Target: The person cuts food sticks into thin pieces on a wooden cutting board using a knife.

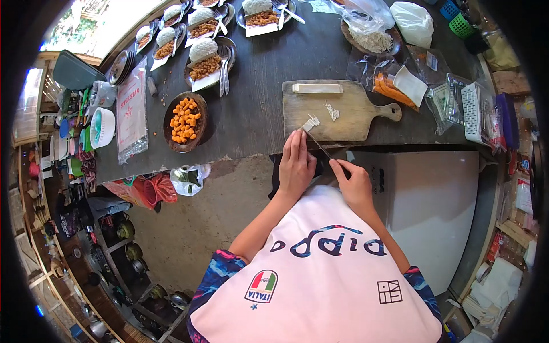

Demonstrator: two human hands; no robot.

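Note:
A wooden cutting board [354, 123] with a handle lies at the table's near edge. My right hand [353, 182] is closed on the handle of a knife [319, 144], whose thin blade slants up over the board's edge. The fingers of my left hand [297, 163] are pressed together, their tips on pale slices [310, 122] beside the blade's tip. Thin pale strips [332, 111] lie in a small heap just beyond. Toward the board's far side rests a long pale block [317, 88]. What food this is, I cannot make out.
A brown bowl of orange cubes [185, 120] stands to the left, near a clear plastic packet [132, 108]. Several plates of rice [203, 50] with cutlery line the back left. Bagged orange food [394, 88] and a white perforated basket [476, 111] sit at right.

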